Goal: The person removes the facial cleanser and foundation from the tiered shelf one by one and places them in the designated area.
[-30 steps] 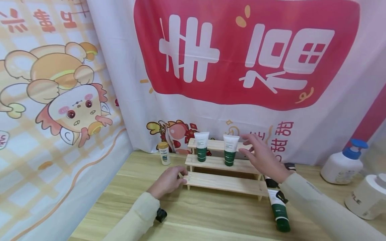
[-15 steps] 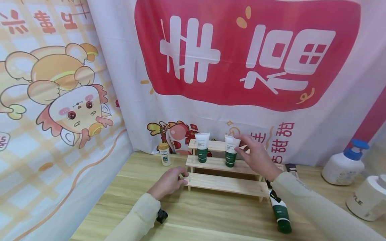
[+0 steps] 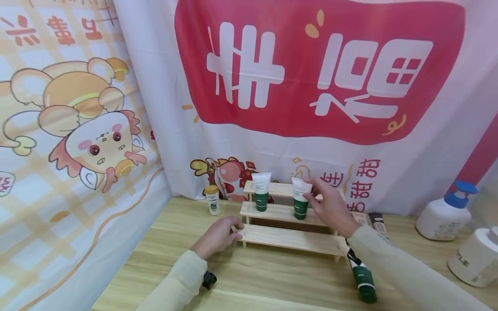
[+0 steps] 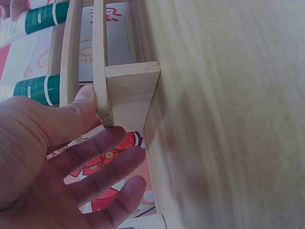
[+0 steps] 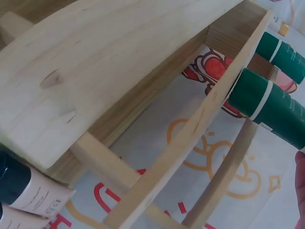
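A three-tier wooden stand [image 3: 294, 241] stands on the table. My left hand [image 3: 219, 236] pinches the left end of its lowest board; in the left wrist view the thumb lies on the board [image 4: 100, 62] and the other fingers are spread below. My right hand [image 3: 332, 209] holds the white upper part of the right green-and-white squeeze tube [image 3: 301, 207], which leans slightly at the middle tier. In the right wrist view the green cap end of that tube [image 5: 267, 107] is at the board's edge; only a bit of the hand shows. Another like tube [image 3: 261, 198] stands left on the middle tier.
A small gold-capped bottle [image 3: 212, 201] stands left of the stand. Right of it lie another green-and-white tube [image 3: 363, 280] and some dark-capped tubes [image 3: 378, 223]. A blue-topped pump bottle [image 3: 443, 216] and a white container [image 3: 474, 259] stand far right. A printed cloth [image 3: 249, 142] hangs behind.
My right hand has moved in from beside the right tube and taken hold of its top. That tube has shifted slightly right and toward me, tilting a little. My left hand stays put.
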Motion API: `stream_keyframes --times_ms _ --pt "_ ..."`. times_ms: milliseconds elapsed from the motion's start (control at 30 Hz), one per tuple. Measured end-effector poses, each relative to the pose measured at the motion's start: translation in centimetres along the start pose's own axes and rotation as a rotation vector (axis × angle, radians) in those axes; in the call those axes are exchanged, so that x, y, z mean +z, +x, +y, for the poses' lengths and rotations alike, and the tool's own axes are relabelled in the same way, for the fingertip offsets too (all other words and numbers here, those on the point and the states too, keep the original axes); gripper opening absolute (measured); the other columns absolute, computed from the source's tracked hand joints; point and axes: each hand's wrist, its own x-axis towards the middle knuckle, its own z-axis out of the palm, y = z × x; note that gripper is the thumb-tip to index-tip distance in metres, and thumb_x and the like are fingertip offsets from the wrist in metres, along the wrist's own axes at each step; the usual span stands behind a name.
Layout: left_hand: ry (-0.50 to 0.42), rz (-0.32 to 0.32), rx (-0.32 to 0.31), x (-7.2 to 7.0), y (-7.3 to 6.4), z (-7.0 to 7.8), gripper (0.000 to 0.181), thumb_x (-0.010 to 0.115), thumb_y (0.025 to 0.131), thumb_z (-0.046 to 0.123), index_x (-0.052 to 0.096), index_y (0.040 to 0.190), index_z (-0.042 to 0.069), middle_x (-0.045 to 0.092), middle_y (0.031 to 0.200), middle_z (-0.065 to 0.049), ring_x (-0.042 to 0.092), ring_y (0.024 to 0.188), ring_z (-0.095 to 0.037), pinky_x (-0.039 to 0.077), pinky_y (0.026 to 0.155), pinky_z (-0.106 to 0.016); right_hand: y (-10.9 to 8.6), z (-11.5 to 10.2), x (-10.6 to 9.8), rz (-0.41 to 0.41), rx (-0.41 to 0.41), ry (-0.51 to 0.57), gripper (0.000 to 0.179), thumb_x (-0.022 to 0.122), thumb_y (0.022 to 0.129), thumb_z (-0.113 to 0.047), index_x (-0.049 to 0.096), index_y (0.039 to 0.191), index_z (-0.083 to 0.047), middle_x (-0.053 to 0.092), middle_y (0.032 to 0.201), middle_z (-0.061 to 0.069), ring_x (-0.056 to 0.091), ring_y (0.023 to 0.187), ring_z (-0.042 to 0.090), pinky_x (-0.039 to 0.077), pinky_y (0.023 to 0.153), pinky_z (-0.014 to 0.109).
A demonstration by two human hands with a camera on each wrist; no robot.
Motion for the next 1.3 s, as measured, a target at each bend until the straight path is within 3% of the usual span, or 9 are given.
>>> stream_keyframes --times_ms 167,400,567,700,867,1000,1200,1300 --pt "0.003 0.003 0.007 0.1 0.1 0.0 0.017 0.070 0.086 0.014 0.066 0.103 0.014 0.061 0.105 -0.001 0.055 0.078 -0.012 0.048 0.067 -0.030 -0.8 0.0 -2.1 0.030 0.006 -0.023 0.045 0.069 0.086 -0.005 0.055 0.126 -0.019 0.060 0.105 -0.007 0.054 0.083 0.007 0.053 0.074 0.033" --pt "0.016 0.002 0.021 0.2 0.1 -0.3 0.017 0.070 0.087 0.014 0.066 0.103 0.014 0.061 0.105 -0.001 0.055 0.079 -0.012 0.049 0.068 -0.030 -2.6 0.5 -6.4 0.087 0.010 -0.099 0.051 0.072 0.084 -0.005 0.053 0.130 -0.018 0.060 0.087 -0.008 0.055 0.077 0.006 0.052 0.070 0.032" --pt "0.017 0.010 0.041 0.3 0.2 -0.5 0.017 0.070 0.087 0.013 0.066 0.104 0.014 0.062 0.108 -0.002 0.056 0.081 -0.012 0.049 0.068 -0.029 -4.7 1.1 -8.9 0.057 0.085 -0.152 0.051 0.071 0.085 -0.007 0.051 0.130 -0.018 0.060 0.092 -0.009 0.055 0.078 0.007 0.050 0.071 0.019" --pt "0.010 0.010 0.041 0.4 0.2 -0.5 0.017 0.070 0.087 0.013 0.066 0.103 0.014 0.062 0.109 -0.003 0.056 0.081 -0.012 0.049 0.068 -0.029 -6.4 1.7 -10.3 0.061 0.079 -0.191 0.052 0.072 0.082 -0.001 0.053 0.128 -0.015 0.061 0.094 -0.006 0.055 0.076 0.008 0.044 0.071 0.008" --pt "0.017 0.008 0.031 0.4 0.2 -0.3 0.019 0.070 0.087 0.013 0.066 0.105 0.014 0.062 0.110 -0.004 0.057 0.082 -0.013 0.049 0.069 -0.030 -8.8 2.3 -11.7 0.053 0.104 -0.237 0.049 0.074 0.078 0.005 0.056 0.122 -0.008 0.059 0.086 -0.003 0.052 0.071 0.008 0.042 0.069 0.006" --pt "0.025 0.008 0.028 0.4 0.1 -0.3 0.020 0.069 0.087 0.013 0.066 0.106 0.013 0.062 0.111 -0.004 0.057 0.083 -0.013 0.049 0.070 -0.031 -10.9 3.1 -12.7 -0.048 0.191 -0.226 0.044 0.072 0.080 0.004 0.054 0.119 -0.007 0.056 0.082 -0.002 0.051 0.069 0.008 0.047 0.062 0.014" --pt "0.037 0.014 0.036 0.4 0.1 -0.3 0.020 0.070 0.087 0.013 0.066 0.107 0.013 0.062 0.110 -0.004 0.057 0.084 -0.014 0.050 0.072 -0.032 -14.2 4.9 -13.0 -0.290 0.467 -0.229 0.039 0.068 0.087 -0.008 0.051 0.123 -0.006 0.054 0.080 0.001 0.050 0.069 0.015 0.046 0.056 0.023" --pt "0.041 0.015 0.030 0.4 0.1 -0.2 0.021 0.070 0.087 0.013 0.066 0.107 0.013 0.063 0.109 -0.004 0.057 0.084 -0.013 0.050 0.073 -0.032 -15.6 5.7 -12.3 -0.352 0.543 -0.250 0.042 0.068 0.086 -0.011 0.051 0.124 -0.008 0.053 0.079 0.001 0.049 0.069 0.016 0.046 0.056 0.025"
